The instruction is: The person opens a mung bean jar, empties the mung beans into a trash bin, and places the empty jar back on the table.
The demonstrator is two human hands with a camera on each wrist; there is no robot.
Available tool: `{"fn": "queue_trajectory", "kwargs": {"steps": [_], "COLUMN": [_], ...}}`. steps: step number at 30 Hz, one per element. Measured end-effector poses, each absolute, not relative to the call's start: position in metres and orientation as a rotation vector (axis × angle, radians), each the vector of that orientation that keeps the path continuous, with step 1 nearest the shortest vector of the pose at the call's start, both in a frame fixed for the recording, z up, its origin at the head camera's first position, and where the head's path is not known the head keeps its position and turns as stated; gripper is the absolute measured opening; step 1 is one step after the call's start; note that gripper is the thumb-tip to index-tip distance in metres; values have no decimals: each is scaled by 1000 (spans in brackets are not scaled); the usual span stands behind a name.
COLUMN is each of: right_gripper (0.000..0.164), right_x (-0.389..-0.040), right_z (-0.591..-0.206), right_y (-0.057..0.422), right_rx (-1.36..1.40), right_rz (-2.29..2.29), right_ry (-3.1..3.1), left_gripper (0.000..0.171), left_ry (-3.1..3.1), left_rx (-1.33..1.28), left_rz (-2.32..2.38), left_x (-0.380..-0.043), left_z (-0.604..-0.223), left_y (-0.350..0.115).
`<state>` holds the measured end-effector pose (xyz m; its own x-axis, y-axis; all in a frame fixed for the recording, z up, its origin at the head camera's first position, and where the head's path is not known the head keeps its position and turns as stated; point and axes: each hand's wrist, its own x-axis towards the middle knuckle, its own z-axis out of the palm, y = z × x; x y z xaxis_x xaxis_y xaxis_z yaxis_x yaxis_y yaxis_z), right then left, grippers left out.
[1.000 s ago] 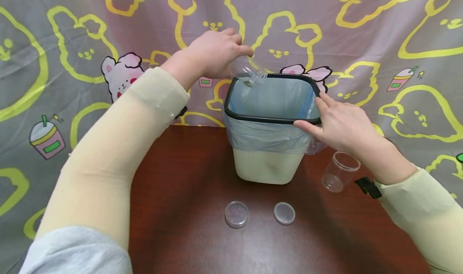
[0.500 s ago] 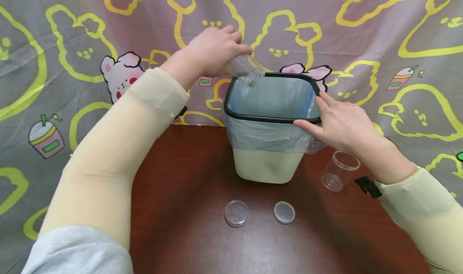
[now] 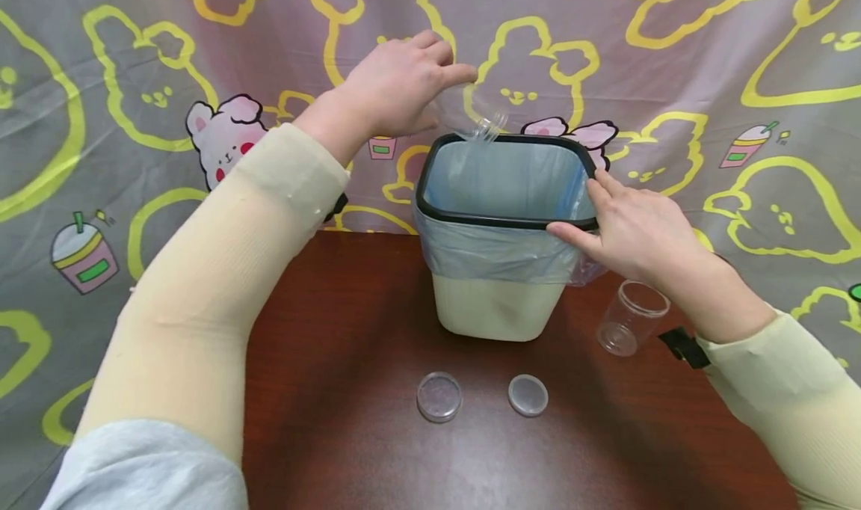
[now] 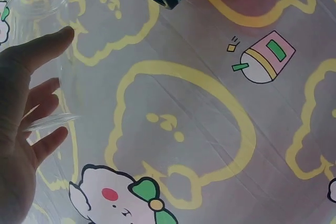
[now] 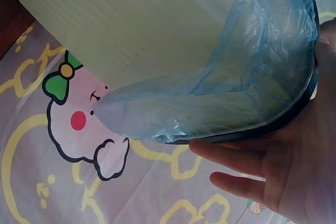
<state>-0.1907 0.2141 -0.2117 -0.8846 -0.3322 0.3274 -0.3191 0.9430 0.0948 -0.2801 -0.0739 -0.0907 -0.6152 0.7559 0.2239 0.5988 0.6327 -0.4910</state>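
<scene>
My left hand [image 3: 401, 85] grips a clear plastic jar [image 3: 483, 123], tilted with its mouth over the back left rim of a trash can [image 3: 499, 312]. Thumb and fingers lie around the see-through wall in the left wrist view. A thin blue plastic bag [image 3: 494, 252] lines the can and folds over its black rim [image 3: 494, 220]. My right hand [image 3: 642, 226] rests on the can's right front corner, thumb at the front and fingers along the side. In the right wrist view, straight fingers [image 5: 231, 156] touch the rim. The bottom of the can's inside is hidden.
A second clear jar [image 3: 632, 319] stands upright on the brown table [image 3: 323, 390], right of the can and near my right wrist. Two round clear lids [image 3: 439, 397] [image 3: 528, 395] lie in front of the can. A patterned cloth [image 3: 282, 54] hangs close behind.
My left hand has risen slightly with the jar. A small dark bit visible at the jar's mouth earlier is out of sight now. My right hand stays on the rim.
</scene>
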Motion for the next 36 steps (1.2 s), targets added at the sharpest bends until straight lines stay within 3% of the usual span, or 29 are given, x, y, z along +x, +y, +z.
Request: {"fn": "queue_trajectory", "kwargs": {"steps": [17,36], "right_gripper": [87,81], "right_x": [-190,-189], "right_z": [-210,-212], "right_y": [214,214], "right_rx": [462,484], "right_rz": [-47,-37], "right_ry": [-2783,-2755], "left_gripper": [58,57], "left_ry": [-2458,-2438], "left_rx": [-1070,-1122], "left_rz": [555,564], "left_x": [-277,-279], "left_z": [-83,-93], "left_y": [-73,-80]}}
